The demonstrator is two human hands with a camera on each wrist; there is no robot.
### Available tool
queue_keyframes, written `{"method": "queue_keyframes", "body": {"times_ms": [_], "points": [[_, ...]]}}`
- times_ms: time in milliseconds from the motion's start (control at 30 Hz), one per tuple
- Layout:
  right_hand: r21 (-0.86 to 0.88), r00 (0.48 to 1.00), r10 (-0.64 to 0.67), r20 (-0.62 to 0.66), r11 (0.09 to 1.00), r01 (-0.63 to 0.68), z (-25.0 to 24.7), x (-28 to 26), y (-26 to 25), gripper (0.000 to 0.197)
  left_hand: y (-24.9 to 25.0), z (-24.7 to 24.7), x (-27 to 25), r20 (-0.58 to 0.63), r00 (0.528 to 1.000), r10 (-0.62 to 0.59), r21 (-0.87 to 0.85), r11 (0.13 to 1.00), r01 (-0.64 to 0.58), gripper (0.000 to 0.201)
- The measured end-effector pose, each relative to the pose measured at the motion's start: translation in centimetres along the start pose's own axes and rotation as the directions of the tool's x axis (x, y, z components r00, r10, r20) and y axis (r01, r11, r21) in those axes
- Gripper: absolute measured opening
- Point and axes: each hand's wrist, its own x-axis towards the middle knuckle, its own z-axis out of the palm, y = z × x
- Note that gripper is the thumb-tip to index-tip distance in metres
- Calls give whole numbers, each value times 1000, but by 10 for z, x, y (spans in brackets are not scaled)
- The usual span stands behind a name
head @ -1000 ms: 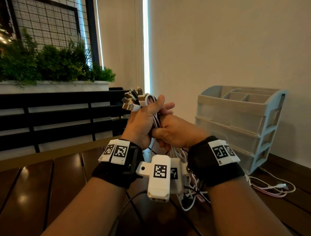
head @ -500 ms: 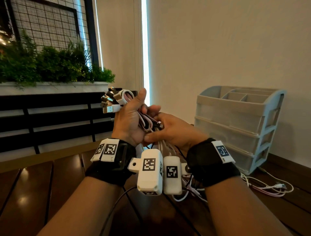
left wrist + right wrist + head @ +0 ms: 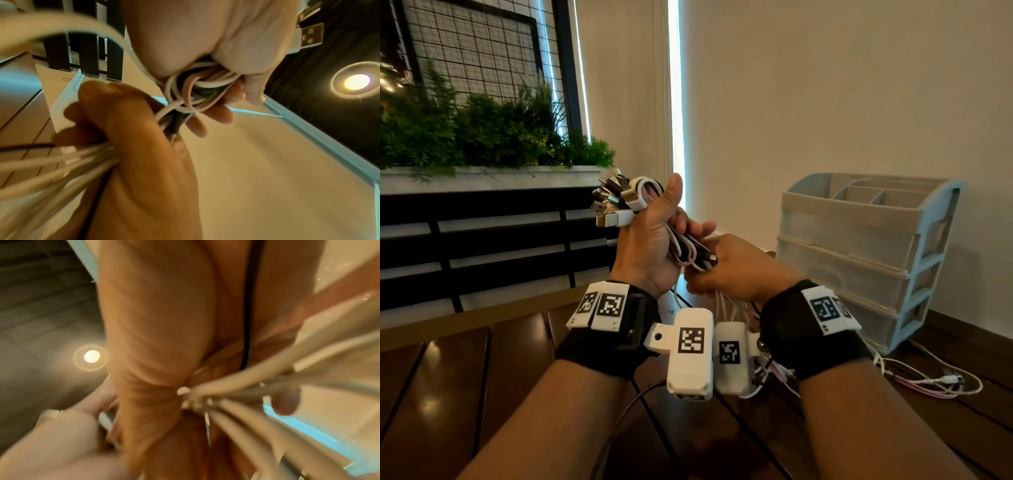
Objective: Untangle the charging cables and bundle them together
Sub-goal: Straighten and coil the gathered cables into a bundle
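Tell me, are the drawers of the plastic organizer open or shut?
Shut. In the head view the drawer fronts of the plastic organizer sit flush within its frame, and none is pulled out.

Cream wall (image 3: 825,85), dark slatted table (image 3: 482,394) — planter greenery (image 3: 465,137) beside it.

Raised above the slatted table (image 3: 441,394), left hand (image 3: 647,246) with USB plugs (image 3: 613,202) atop, right hand (image 3: 736,270) touching it on the right around the charging cables (image 3: 688,250), drawer organizer (image 3: 866,253) farther right against the wall (image 3: 825,85), planter (image 3: 482,174) behind left.
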Motion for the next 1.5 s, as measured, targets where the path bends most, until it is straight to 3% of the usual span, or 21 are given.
{"method": "queue_keyframes", "body": {"times_ms": [67,133,267,367,567,700,800,867,1000,1133,1233,1333,1500], "points": [[161,990,-17,140,987,-6,-6,-4,-1,17,-2,-2,1,-3,999,41,5,999,-41,50],[298,979,-53,196,954,-8,-7,-8,-5,20,-5,-2,1,-7,997,74,12,997,-74,50],[162,997,-24,70,987,12,2,-3,-7,11,-9,1,2,22,995,95,4,995,-95,49],[167,1000,-1,3,986,0,5,-1,-6,8,-6,2,1,48,993,105,-14,994,-104,44],[459,998,-46,42,888,22,1,-6,-3,19,-6,4,1,87,991,99,-69,993,-94,50],[298,999,-28,-23,954,33,2,-4,-7,6,-2,4,1,82,992,91,-40,995,-88,48],[83,992,-20,-127,996,30,3,3,-6,25,3,4,0,57,997,59,-15,998,-58,52],[1,995,-35,-95,999,35,4,4,-6,30,5,2,-1,28,998,58,17,998,-59,51],[-1,998,-66,-8,998,66,8,7,0,40,10,-3,1,15,999,34,64,997,-35,51],[-200,999,-45,-22,979,40,3,5,4,17,13,-5,1,21,1000,7,107,994,-9,60],[-367,998,2,-59,930,-23,-4,3,8,28,10,-5,3,46,997,60,278,958,-71,60],[-470,994,67,-85,877,-100,-10,1,12,25,7,-7,5,48,986,159,444,881,-164,56],[-353,974,218,61,917,-183,-16,-10,5,37,-3,-13,6,-52,955,293,559,801,-215,54]]}}
